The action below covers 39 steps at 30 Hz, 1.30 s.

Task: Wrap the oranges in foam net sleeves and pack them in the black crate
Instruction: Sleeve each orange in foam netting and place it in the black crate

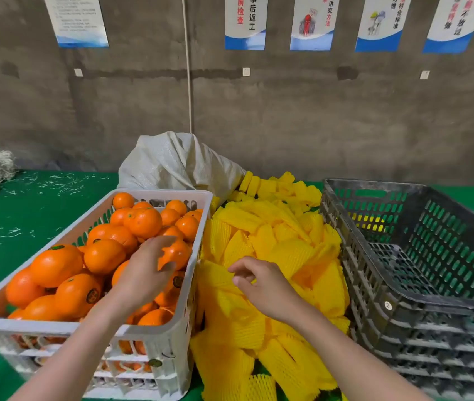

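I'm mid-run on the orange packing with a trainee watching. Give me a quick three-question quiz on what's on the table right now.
1. True or false: the black crate is already half full.
2. What lies between the white crate and the black crate? A) a scale B) yellow foam net sleeves C) tape rolls
3. Fill in: the left hand grips one of the ___ in the white crate.
Key: 1 false; 2 B; 3 oranges.

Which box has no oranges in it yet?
The black crate on the right: its slotted floor shows bare. The white crate on the left is piled with oranges.
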### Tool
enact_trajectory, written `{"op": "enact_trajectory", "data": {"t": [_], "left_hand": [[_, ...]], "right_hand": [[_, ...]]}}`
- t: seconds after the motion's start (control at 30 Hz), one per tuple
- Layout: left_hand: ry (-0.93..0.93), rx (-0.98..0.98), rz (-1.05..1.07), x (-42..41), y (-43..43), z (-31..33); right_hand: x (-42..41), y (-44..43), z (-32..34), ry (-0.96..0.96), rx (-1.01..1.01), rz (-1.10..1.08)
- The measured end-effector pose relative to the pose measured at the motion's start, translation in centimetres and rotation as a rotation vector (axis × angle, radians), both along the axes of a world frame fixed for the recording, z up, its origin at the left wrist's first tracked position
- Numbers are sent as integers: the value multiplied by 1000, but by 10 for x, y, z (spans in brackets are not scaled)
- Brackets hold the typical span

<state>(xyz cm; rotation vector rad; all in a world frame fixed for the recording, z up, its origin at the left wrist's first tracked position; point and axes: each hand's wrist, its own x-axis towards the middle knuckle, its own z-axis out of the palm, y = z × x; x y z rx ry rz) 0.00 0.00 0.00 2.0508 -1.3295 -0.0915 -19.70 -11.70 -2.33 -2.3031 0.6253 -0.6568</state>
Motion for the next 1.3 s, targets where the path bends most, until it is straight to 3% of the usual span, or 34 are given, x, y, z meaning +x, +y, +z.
{"op": "enact_trajectory", "data": {"t": [0.1, 0.2, 0.37, 0.47, 0.53, 0.63, 0.7, 0.8, 0.97, 1.07, 1.2, 1.3], "left_hand": [[-127, 316, 30, 19, -32, -4], [-102, 416, -13, 27, -48, -12], [-120, 234, 8, 37, -50, -30], [-109, 182, -8, 38, -47, -37], [-104, 159, -2, 38, -46, -39], [-23, 13, 57, 34, -45, -37], [130, -199, 149, 30, -45, -30], [533, -467, 148, 15, -49, -6], [1270, -563, -119, -27, -77, 18], [1519, -506, -157, -57, -95, 22], [1649, -387, -255, -92, -108, 21], [1340, -320, -100, -105, -117, 11]], "right_hand": [[24, -12, -4, 67, -57, -64], [49, -21, -11, 199, -106, -94], [82, -18, -28, 424, -242, -149], [92, -15, -40, 466, -353, -172], [89, -22, -43, 419, -369, -203], [68, -41, -28, 176, -244, -290], [47, -56, -8, -28, -130, -314], [15, -76, 15, -197, -69, -305], [-18, -89, 32, -248, -39, -326], [-25, -82, 36, -422, 223, -325], [-22, -57, 30, -659, 905, -90], [-18, -38, 25, -624, 1030, -3]]}}
